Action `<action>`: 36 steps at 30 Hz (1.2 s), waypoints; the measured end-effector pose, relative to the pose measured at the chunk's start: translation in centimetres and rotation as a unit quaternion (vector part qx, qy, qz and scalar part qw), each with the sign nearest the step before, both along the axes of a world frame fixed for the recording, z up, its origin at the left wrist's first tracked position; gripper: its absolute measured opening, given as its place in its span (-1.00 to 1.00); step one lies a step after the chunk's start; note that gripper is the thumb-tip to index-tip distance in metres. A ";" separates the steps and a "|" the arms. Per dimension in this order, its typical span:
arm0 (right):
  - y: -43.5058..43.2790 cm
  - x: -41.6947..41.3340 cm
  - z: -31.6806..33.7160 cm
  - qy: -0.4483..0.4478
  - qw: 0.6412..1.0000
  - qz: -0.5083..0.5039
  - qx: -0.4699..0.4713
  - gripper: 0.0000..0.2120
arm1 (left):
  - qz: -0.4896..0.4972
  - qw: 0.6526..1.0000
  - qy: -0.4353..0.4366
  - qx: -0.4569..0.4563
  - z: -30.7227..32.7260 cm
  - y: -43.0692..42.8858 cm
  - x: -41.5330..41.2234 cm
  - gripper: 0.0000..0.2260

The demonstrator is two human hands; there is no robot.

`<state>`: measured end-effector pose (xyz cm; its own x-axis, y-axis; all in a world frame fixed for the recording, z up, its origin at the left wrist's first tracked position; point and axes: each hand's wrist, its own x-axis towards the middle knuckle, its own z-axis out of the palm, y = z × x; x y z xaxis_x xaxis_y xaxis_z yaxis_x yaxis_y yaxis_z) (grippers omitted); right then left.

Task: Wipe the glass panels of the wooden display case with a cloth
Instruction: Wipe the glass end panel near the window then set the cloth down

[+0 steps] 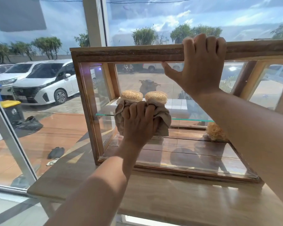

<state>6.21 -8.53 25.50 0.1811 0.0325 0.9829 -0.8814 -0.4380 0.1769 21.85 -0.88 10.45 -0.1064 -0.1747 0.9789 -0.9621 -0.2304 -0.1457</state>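
Left hand point(138, 123) bunches the cloth point(162, 118), fingers curled tight round it, pressing it on the front glass panel point(191, 144); two buns point(131, 95) sit just above its knuckles. Right hand point(201, 66) clamps the display case point(129, 53) by its top rail.

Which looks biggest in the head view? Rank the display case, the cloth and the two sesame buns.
1. The display case, by far.
2. The cloth, bunched under the left hand.
3. The left bun and right bun look alike, so unranked.
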 end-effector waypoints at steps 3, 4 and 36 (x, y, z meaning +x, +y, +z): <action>-0.1 -0.1 -0.1 -0.003 1.000 0.000 -0.009 -0.30 | -0.012 0.999 0.029 -0.006 -0.4 -0.5 -1.4 -0.80; -0.2 0.0 -0.1 -0.003 1.000 0.001 -0.012 -0.30 | -0.018 1.000 0.023 0.002 -1.6 -0.5 -1.9 -0.81; -0.3 0.1 -0.2 -0.007 1.000 0.018 -0.009 -0.32 | 0.040 0.997 0.037 0.053 -5.2 3.3 6.7 -0.83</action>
<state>6.31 -8.87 25.29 0.1658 0.0560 0.9846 -0.8678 -0.4659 0.1727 28.53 2.46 5.29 -0.0158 -0.2836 0.9588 -0.9502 -0.2941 -0.1027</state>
